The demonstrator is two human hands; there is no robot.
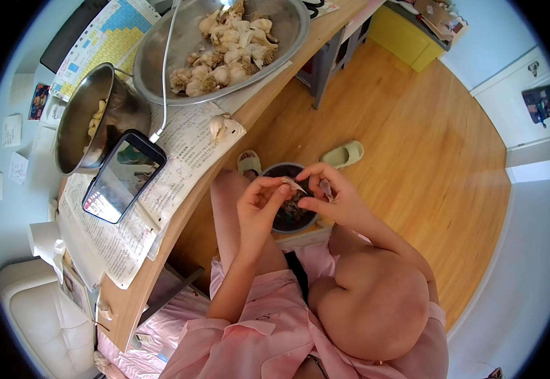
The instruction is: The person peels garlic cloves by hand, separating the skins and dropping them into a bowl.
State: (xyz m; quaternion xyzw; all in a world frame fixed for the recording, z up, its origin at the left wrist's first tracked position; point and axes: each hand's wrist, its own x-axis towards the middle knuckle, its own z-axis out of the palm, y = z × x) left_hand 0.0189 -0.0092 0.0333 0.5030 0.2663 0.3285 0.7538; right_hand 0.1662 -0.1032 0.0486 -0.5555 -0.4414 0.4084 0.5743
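My left hand (261, 205) pinches a thin, pale piece of garlic skin (295, 185) between thumb and index finger. Close on its right, my right hand (338, 199) has thumb and index finger bent around the other side of that skin, and its curled fingers hold a pale, purplish garlic piece (327, 189). Both hands are above a dark bin (282, 169) with scraps inside, on the floor between the legs. On the desk, a large metal basin (148, 63) holds several garlic bulbs (234, 41). A metal pot (66, 132) contains peeled cloves (96, 119).
A phone (125, 177) with a white cable leans against the pot on printed papers (120, 246). A single garlic bulb (217, 128) lies near the desk edge (186, 230). Light green slippers (343, 154) and a yellow box (398, 38) stand on the wooden floor.
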